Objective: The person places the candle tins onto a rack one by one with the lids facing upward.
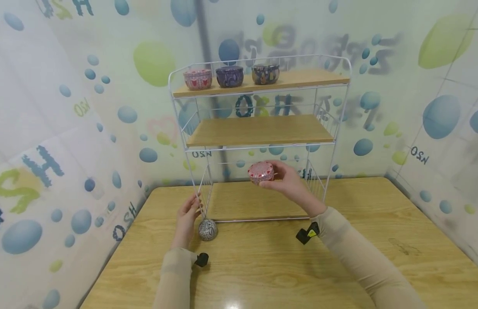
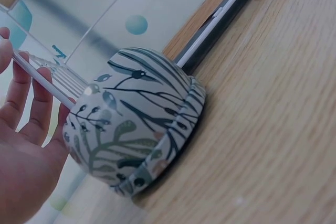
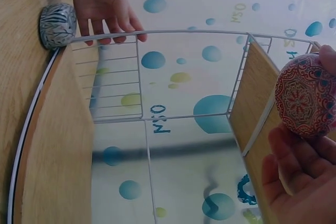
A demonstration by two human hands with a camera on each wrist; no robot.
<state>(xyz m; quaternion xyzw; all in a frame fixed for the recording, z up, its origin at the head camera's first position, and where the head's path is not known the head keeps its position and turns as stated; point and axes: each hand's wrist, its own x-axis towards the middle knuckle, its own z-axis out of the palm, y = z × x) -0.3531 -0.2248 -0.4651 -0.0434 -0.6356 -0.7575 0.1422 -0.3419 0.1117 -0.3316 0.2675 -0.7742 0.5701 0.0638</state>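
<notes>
At near left of white wire rack (image 1: 258, 141): left hand (image 1: 186, 214), fingers straight, steadying corner post beside grey leaf-patterned round tin (image 1: 207, 229). Right hand (image 1: 287, 178) gripping red patterned round tin (image 1: 260, 172), raised before lowest shelf.

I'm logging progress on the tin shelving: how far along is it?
Three tins already stand on the top shelf. The right hand holds a red tin in front of the rack, below the middle shelf. The left hand steadies the rack's post; a grey patterned tin waits on the table.

walls (image 1: 68, 128): bubble-print sheeting | table (image 1: 262, 266): light wood | light: soft, even
</notes>
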